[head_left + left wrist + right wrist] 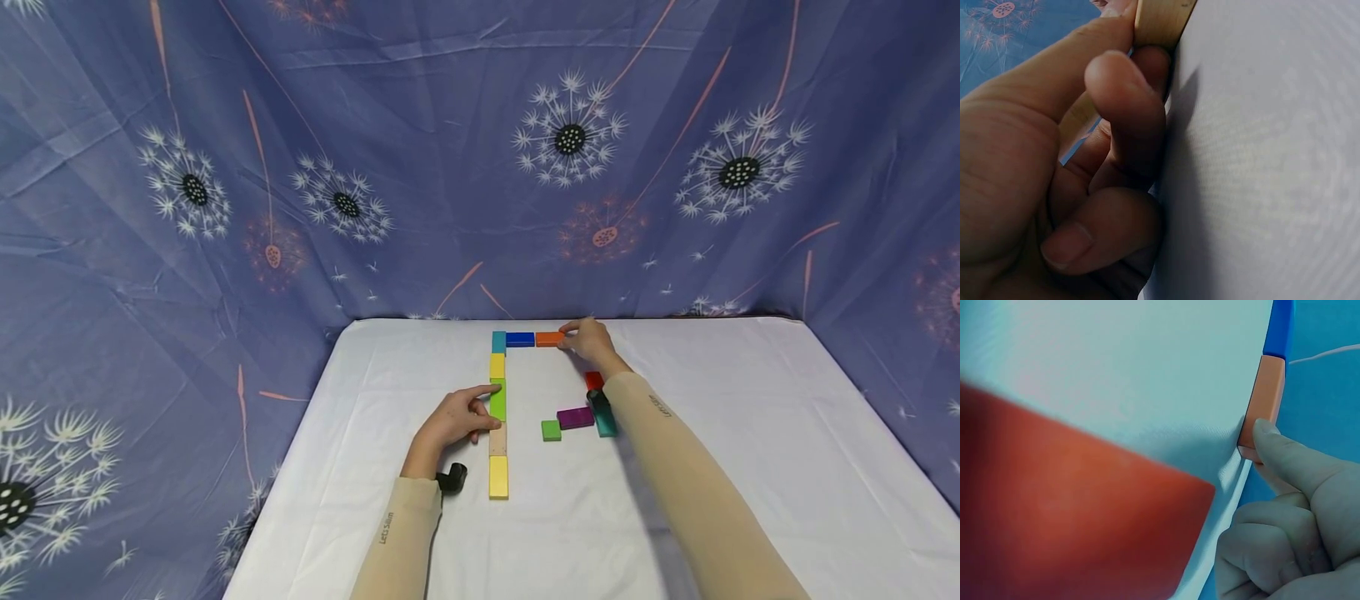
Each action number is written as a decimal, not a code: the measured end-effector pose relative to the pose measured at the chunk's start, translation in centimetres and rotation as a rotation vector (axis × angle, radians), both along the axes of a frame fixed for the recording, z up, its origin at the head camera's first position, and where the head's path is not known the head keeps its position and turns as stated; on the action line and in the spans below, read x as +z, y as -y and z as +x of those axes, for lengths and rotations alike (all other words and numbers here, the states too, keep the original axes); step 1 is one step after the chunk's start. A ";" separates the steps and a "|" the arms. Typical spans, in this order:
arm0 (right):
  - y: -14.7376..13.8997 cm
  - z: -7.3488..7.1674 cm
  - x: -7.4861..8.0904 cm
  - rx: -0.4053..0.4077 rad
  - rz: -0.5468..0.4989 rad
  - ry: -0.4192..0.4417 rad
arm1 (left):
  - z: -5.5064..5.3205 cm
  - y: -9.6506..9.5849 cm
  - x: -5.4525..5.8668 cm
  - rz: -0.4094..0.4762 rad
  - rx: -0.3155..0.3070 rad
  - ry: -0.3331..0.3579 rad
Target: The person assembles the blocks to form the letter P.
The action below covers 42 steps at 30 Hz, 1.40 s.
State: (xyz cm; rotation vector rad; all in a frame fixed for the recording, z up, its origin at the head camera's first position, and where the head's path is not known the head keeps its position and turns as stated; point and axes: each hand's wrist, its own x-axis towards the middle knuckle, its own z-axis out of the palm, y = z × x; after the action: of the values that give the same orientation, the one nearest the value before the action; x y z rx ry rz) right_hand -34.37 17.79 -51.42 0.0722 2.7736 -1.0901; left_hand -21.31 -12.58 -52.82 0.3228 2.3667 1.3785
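At the far side of the table, my right hand [591, 340] pinches the right end of an orange block [549, 339] between thumb and fingers. In the right wrist view its thumb [1272, 440] lies on that end. A dark blue block [520, 340] lies in line to its left, beside a light blue block [498, 342]. From there a column runs nearer: a yellow block [497, 366], a long green block [498, 402], a plain wood block [498, 440] and another yellow block [498, 477]. My left hand [455, 414] touches the column's left side, index finger at the green block, thumb by the wood block.
Under the right forearm lie a red block [593, 381] and a teal block [604, 421], partly covered. A purple block [575, 417] and a small green block [551, 431] are left of them. Behind the white table [720, 400] hangs a patterned blue cloth [450, 167].
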 end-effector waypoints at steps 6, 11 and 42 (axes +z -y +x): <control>-0.1 0.2 0.0 -0.005 -0.016 -0.003 | 0.0 -0.2 0.0 0.006 -0.003 0.003; -0.1 0.3 0.2 -0.025 -0.020 0.008 | -0.1 -0.3 0.0 0.009 -0.007 0.005; -2.4 6.3 3.7 -0.011 -0.282 -0.006 | 0.1 -0.1 -0.1 -0.018 0.003 0.015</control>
State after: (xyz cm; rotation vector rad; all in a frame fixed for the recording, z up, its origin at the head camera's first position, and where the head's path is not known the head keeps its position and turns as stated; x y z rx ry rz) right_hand -28.03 20.19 -47.68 0.0500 2.5969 -1.4725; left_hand -21.23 -12.48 -52.91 0.3029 2.3673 1.3563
